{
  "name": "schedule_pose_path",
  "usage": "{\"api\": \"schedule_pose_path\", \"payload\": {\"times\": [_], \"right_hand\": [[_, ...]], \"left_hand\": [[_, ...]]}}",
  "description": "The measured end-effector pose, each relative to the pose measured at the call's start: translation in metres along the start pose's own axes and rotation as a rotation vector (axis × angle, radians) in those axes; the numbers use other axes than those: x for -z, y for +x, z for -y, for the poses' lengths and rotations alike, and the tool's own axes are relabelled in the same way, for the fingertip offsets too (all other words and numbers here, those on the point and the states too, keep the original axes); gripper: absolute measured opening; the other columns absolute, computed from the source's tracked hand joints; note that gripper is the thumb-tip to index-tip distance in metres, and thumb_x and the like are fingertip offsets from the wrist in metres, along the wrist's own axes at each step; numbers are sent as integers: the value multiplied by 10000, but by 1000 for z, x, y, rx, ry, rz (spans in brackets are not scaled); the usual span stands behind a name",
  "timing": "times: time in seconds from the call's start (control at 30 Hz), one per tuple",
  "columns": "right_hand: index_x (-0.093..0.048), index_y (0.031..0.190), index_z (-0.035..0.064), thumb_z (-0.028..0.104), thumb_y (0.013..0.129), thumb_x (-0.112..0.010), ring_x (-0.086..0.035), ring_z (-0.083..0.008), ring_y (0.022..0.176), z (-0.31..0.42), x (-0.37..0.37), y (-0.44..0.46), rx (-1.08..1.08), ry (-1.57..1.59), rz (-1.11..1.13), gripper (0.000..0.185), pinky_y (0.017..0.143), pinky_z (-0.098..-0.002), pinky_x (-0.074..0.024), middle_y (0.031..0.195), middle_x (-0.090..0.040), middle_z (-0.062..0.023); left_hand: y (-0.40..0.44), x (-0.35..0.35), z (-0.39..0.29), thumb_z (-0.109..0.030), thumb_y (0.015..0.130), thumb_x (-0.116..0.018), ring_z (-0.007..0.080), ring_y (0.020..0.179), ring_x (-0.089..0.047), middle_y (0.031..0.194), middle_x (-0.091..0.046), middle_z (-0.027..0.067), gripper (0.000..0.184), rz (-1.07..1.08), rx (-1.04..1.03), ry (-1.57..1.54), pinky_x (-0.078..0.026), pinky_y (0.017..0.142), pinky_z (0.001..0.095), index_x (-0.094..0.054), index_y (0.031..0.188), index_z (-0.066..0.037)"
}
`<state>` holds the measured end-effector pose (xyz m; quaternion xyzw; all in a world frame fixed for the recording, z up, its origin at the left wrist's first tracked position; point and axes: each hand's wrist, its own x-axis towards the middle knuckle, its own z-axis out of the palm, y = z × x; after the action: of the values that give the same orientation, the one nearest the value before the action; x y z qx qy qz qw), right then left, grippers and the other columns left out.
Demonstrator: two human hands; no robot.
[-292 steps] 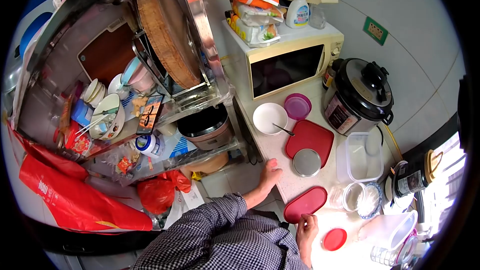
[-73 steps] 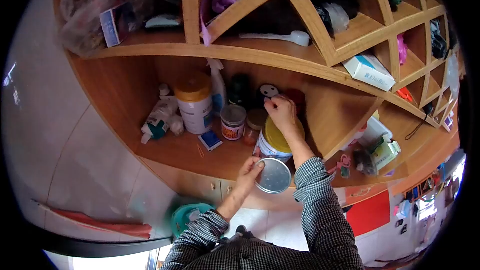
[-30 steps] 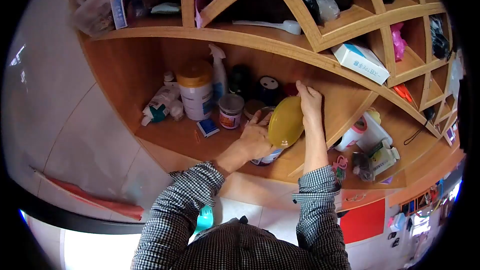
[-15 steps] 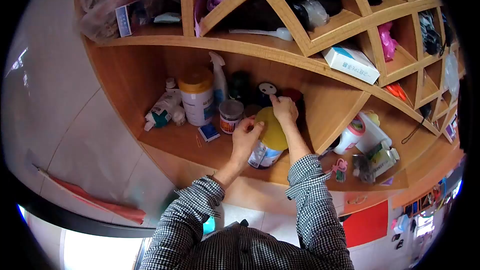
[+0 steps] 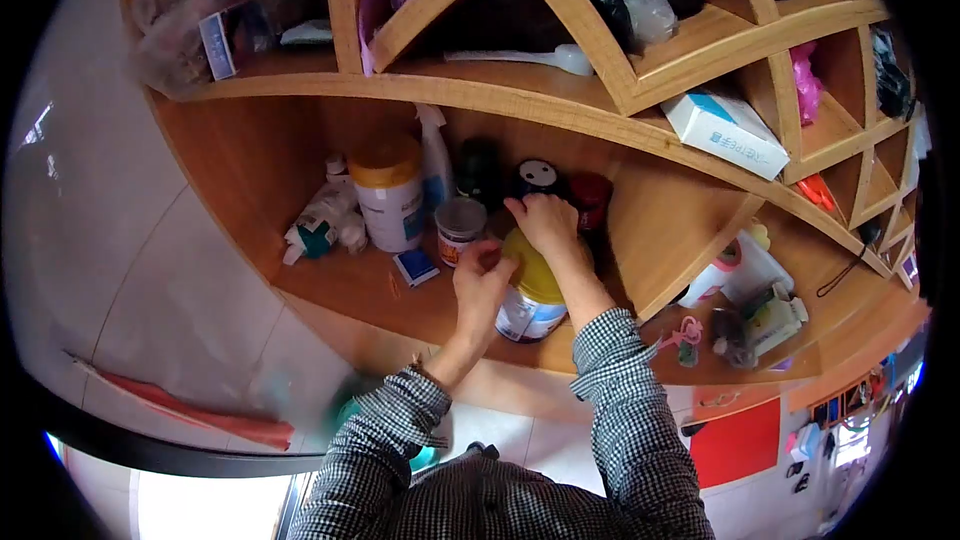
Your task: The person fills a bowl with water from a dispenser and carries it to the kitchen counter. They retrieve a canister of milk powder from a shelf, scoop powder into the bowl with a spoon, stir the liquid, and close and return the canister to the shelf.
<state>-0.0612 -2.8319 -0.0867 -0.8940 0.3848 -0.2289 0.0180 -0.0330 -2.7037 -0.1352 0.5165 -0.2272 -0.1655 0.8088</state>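
Note:
A can with a yellow lid (image 5: 536,278) and a white and blue label stands upright at the front of the shelf. My right hand (image 5: 548,227) reaches over the lid, its fingers bent at the far rim and partly hidden. At the left rim, my left hand (image 5: 480,285) is closed, with the thumb against the lid's edge. The lid sits on the can. Close to my left fingers stands a clear jar (image 5: 460,228) with a grey lid. Behind my right hand are a dark round-topped container (image 5: 537,177) and a red-lidded jar (image 5: 591,200).
On the left are a large white tub (image 5: 390,205) with an orange lid, a spray bottle (image 5: 435,160), a crumpled white pack (image 5: 325,220) and a small blue box (image 5: 415,266). A slanted wooden divider (image 5: 690,250) rises at right. A glove box (image 5: 727,132) juts out above.
My right hand has shifted left across the lid toward its far left rim. My left hand has moved slightly left and down. The camera view has shifted a little.

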Motion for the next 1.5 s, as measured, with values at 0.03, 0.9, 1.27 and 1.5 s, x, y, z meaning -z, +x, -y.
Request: {"api": "schedule_pose_path", "payload": {"times": [0.03, 0.9, 1.27, 1.5], "right_hand": [[-706, 815, 78, 418, 905, -498, -662, -350, 772, 0, 0, 1, 18, -3, 6, 409, 682, -454, -523, 798, -679, -170], [-666, 1042, 67, 357, 900, -458, -583, -351, 1061, -11, -9, 17, 32, 44, 506, 384, 860, -428, -477, 1136, -616, -178], [-644, 978, 42, 280, 947, -392, -573, -400, 960, -33, -29, 27, 250, -84, 401, 349, 812, -472, -458, 1042, -615, -215], [-679, 997, 38, 274, 942, -490, -611, -360, 907, -23, 9, 14, 294, -204, -32, 308, 781, -417, -487, 993, -657, -175]], "left_hand": [[6, 0, -1, -161, 839, -631, 116, 729, -558, 806, -611, 54, 178, 45, 59, 47, -454, 647, 252, -625, 920, -3], [29, 0, 46, -158, 932, -500, 112, 911, -523, 959, -578, 23, 171, 249, 233, -50, -434, 792, 231, -569, 1040, -47], [-11, 9, 32, -326, 926, -497, 353, 1005, -576, 1082, -610, 198, 364, 55, 76, 416, -454, 864, 423, -577, 1098, -16], [-120, 173, 12, -346, 912, -573, 194, 852, -592, 1068, -638, 122, 410, 123, 262, 398, -486, 743, 326, -586, 1151, -12]]}}
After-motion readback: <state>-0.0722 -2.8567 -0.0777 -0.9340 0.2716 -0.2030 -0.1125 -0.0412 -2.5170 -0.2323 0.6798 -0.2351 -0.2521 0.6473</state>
